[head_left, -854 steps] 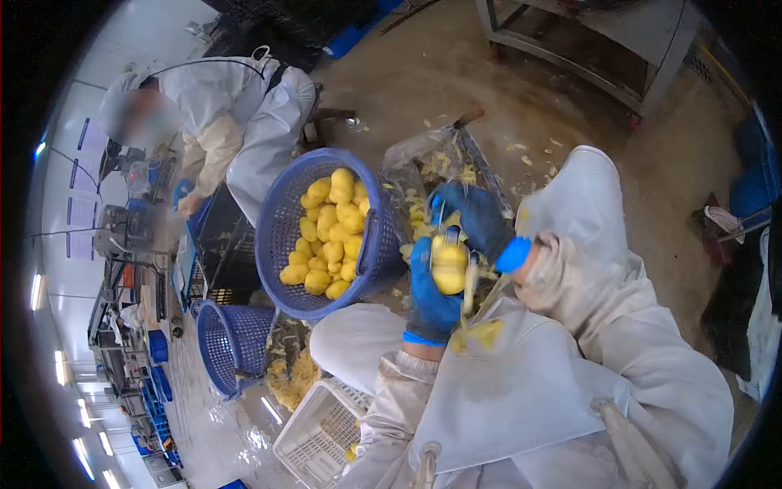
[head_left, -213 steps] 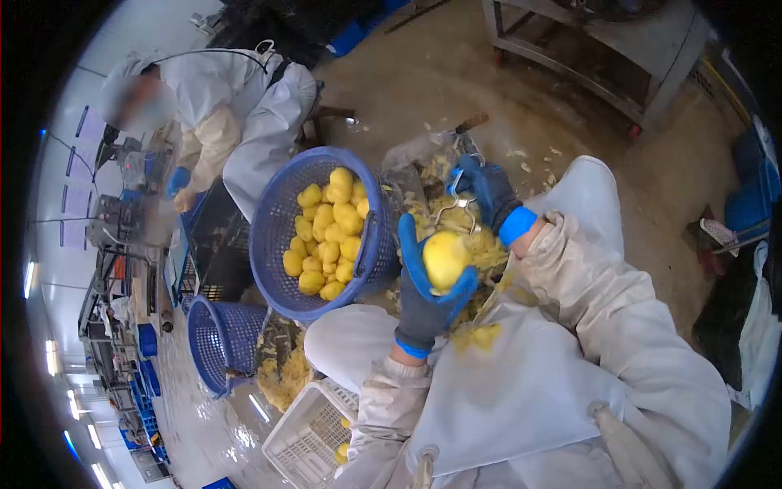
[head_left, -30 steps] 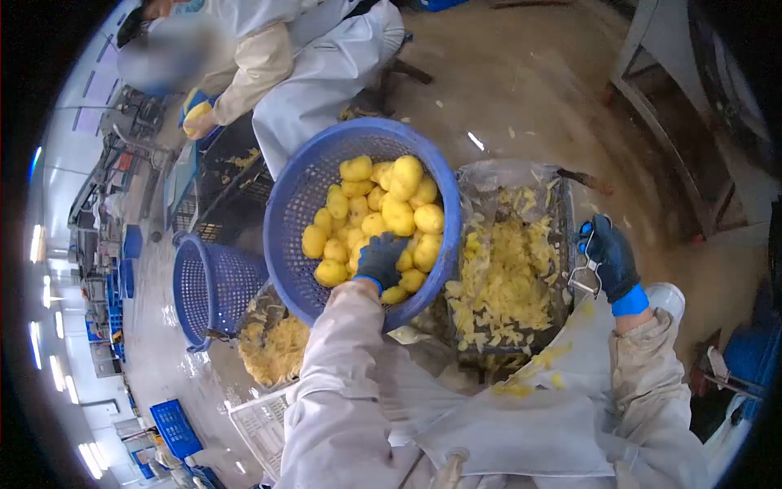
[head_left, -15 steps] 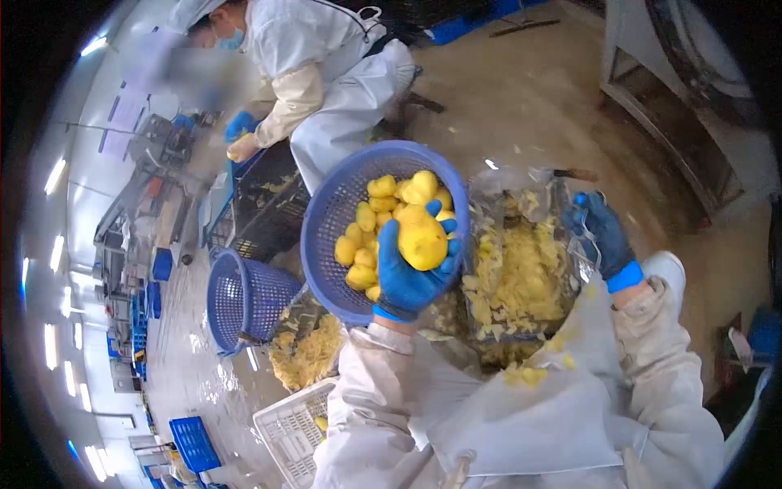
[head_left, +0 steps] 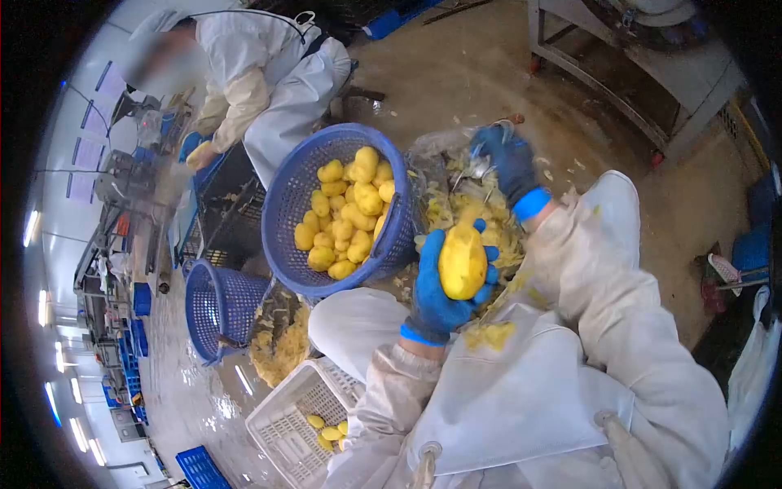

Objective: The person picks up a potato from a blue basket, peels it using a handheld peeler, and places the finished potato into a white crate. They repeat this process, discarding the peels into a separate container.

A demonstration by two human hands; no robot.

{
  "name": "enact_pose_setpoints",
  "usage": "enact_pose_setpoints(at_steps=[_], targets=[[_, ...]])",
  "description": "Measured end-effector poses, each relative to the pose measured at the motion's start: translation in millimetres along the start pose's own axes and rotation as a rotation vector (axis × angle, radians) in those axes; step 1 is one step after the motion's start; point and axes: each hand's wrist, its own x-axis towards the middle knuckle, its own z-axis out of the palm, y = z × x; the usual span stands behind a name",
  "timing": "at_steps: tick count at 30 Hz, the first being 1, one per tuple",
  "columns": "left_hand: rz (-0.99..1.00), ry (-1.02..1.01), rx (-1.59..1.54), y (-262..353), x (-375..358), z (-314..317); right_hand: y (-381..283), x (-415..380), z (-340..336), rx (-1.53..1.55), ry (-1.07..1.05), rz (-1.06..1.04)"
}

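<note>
My left hand (head_left: 452, 289), in a blue glove, is wrapped round a peeled yellow potato (head_left: 463, 265) and holds it above the peelings. Up and to the right of it, my right hand (head_left: 507, 167), also gloved in blue, is closed on a small metal peeler (head_left: 476, 169), partly hidden by the fingers. The peeler is apart from the potato. A heap of pale peelings (head_left: 468, 204) lies beneath both hands, its container mostly covered. Just left of my hands stands a blue-purple plastic basket (head_left: 281, 236) with many peeled potatoes (head_left: 346, 216) inside.
A second blue-purple basket (head_left: 204, 306) stands at the left, beside more peelings (head_left: 281, 346). A white crate (head_left: 277, 416) with several potatoes is by my left knee. A co-worker (head_left: 269, 90) sits bent over a dark crate (head_left: 232, 208). Metal machinery (head_left: 619, 90) stands upper right.
My left hand has carried the potato from over the basket to over the peelings. The right hand has come nearer with the peeler. The whole view has shifted.
</note>
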Motion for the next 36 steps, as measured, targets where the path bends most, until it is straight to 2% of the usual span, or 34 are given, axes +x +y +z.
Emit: enact_pose_setpoints(at_steps=[1,2,3,5,7,8,10,11,12,14,15,17,19,21,22,23,24,26,28,29,31,32,35,36], targets=[[-0.008,-0.048,0.018,-1,-5,12,-2,1,-16,0.080,0.096,0.087],[0.040,0.037,0.086,-1,-10,22,-11,6,-29,0.154,0.178,0.170],[0.050,0.035,0.075,0,-9,21,-23,3,-30,0.148,0.164,0.168],[0.108,0.175,0.005,5,-4,17,-47,-22,-23,0.419,0.056,0.134],[0.098,0.169,-0.051,1,5,1,-83,-59,-6,0.515,-0.161,0.168],[0.147,0.196,-0.052,-4,8,2,-85,-66,-1,0.513,-0.152,0.170],[0.239,0.239,0.037,-12,8,-5,-79,-76,11,0.283,-0.331,0.203],[0.241,0.245,0.036,-11,5,-5,-63,-66,11,0.306,-0.253,0.173],[0.140,0.141,0.044,-6,2,-5,-43,-46,8,0.329,-0.177,0.141],[0.018,0.008,0.050,-4,-5,-1,-9,-8,-16,0.061,0.035,0.037],[0.020,0.008,0.055,-2,-7,8,-14,-9,-18,0.066,0.036,0.033],[0.128,0.202,-0.024,-2,-7,24,-28,-11,-28,0.570,0.192,0.238],[0.134,0.155,-0.050,-2,0,5,-70,-41,-25,0.239,-0.003,0.137],[0.141,0.191,-0.151,-3,9,3,-79,-74,-3,0.470,-0.156,0.234],[0.185,0.185,-0.145,-9,11,12,-74,-75,-1,0.467,-0.146,0.235],[0.178,0.185,-0.143,-10,11,7,-66,-73,2,0.445,-0.270,0.274],[0.090,0.140,-0.150,-9,9,-2,-57,-71,5,0.424,-0.398,0.313],[-0.020,0.089,-0.105,-5,2,-9,-30,-44,1,-0.090,-0.047,-0.141],[0.016,0.117,-0.046,-10,-8,7,13,-8,-21,-0.113,0.097,-0.105],[0.058,0.140,0.010,-9,-10,17,3,-8,-23,-0.111,0.098,-0.110],[0.106,0.210,0.008,-6,-6,18,-30,-22,-33,0.453,0.132,0.261],[0.119,0.236,-0.015,-4,-3,6,-38,-35,-27,0.451,0.035,0.186],[0.132,0.261,-0.051,-11,9,-14,-66,-83,-2,0.467,-0.224,0.278],[0.123,0.209,0.043,-15,11,-16,-63,-80,-1,0.319,-0.298,0.292]])
